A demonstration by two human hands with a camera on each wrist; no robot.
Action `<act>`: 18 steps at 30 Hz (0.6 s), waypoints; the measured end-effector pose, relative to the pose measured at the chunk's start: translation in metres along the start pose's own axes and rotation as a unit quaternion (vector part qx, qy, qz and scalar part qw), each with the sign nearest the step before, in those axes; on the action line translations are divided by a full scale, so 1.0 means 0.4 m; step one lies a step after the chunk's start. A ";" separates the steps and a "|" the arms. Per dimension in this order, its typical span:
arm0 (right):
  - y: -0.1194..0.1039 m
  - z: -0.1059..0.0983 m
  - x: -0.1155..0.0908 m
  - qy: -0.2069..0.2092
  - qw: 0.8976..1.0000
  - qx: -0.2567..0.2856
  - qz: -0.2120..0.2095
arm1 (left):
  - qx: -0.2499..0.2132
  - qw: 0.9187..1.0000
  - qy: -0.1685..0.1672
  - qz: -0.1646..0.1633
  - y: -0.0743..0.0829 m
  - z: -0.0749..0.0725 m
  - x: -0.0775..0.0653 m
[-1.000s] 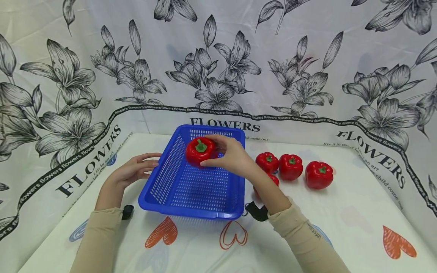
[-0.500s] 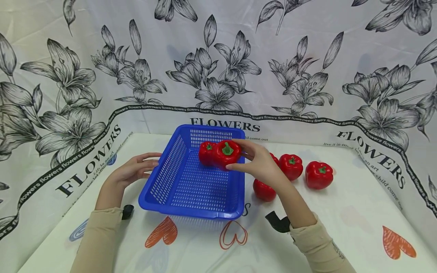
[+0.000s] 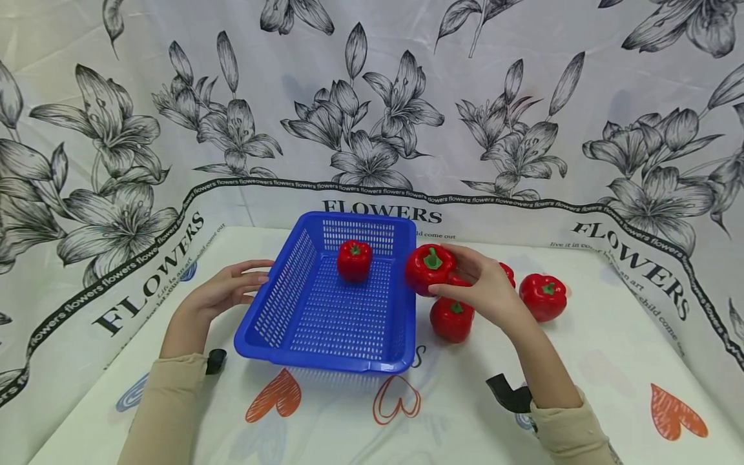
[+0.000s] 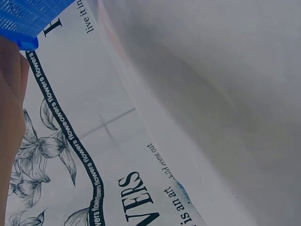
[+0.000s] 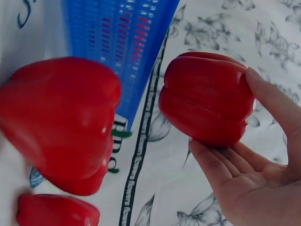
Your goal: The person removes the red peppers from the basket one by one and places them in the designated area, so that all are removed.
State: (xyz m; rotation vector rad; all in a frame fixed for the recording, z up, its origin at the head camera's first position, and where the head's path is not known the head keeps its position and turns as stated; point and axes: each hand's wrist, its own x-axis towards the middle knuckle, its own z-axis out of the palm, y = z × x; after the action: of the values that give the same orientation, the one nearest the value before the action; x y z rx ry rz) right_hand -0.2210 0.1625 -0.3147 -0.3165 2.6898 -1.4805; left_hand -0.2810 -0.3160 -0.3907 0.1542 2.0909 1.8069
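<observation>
My right hand (image 3: pixel 485 284) pinches a red bell pepper (image 3: pixel 430 270) with a green stem between thumb and fingers, at the right rim of a blue plastic basket (image 3: pixel 325 365). The right wrist view shows this held pepper (image 5: pixel 207 99) raised, with the thumb on one side and the fingers on the other. Another red bell pepper (image 3: pixel 354 261) stands inside the basket towards its back. My left hand (image 3: pixel 229 289) lies at the basket's left rim with its fingers loosely bent; whether they touch the rim is hard to tell.
Right of the basket, several more red bell peppers stand on the white cloth, among them a near pepper (image 3: pixel 451 320) and a far-right pepper (image 3: pixel 542 297). Some are partly hidden behind my right hand. A flower-printed curtain (image 3: pixel 372 97) rises behind.
My right hand has carried its bell pepper rightward from above the basket to the right rim. The pepper inside the basket has come into view. My left hand has stayed in place.
</observation>
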 end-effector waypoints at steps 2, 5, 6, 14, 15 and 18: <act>0.009 -0.014 -0.011 0.005 1.000 -0.009 0.006 | -0.001 1.000 0.000 0.000 0.000 0.000 0.000; 0.024 -0.035 -0.025 0.012 1.000 -0.022 0.014 | 0.003 1.000 -0.001 0.001 0.001 0.000 0.000; 0.029 -0.042 -0.030 0.014 1.000 -0.023 0.016 | 0.005 1.000 0.000 0.001 0.001 0.000 0.000; 0.069 -0.090 -0.067 0.031 0.998 -0.033 0.032 | -0.001 1.000 -0.003 0.003 0.006 0.002 -0.004; 0.073 -0.095 -0.072 0.033 0.998 -0.034 0.033 | -0.001 1.000 -0.004 0.003 0.007 0.003 -0.005; 0.089 -0.107 -0.084 0.039 0.998 -0.035 0.038 | 0.001 1.000 -0.002 0.003 0.009 0.005 -0.006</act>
State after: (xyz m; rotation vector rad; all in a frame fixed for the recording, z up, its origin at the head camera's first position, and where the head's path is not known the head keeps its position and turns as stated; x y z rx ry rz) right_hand -0.2000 0.2234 -0.3232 -0.1604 2.7852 -1.4109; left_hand -0.2788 -0.3142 -0.3869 0.1657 2.0911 1.8074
